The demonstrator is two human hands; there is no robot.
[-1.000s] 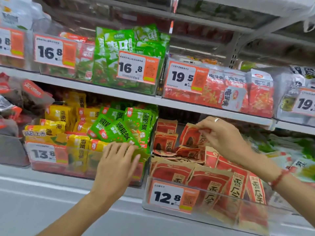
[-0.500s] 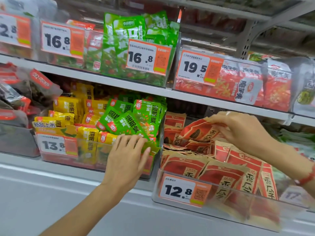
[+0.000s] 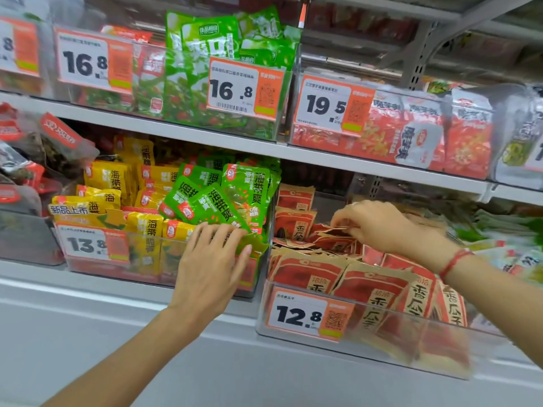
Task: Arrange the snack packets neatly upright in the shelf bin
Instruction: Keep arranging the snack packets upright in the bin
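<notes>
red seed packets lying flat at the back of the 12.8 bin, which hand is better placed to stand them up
Right. The right hand already pinches the flat red packets in that bin; the left hand rests on the neighbouring bin's green packets.

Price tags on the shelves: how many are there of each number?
16.8 tags: 2
19.5 tag: 1
13.8 tag: 1
12.8 tag: 1
cut-off tags at the picture's edges, price not fully readable: 2
Total: 7
</notes>
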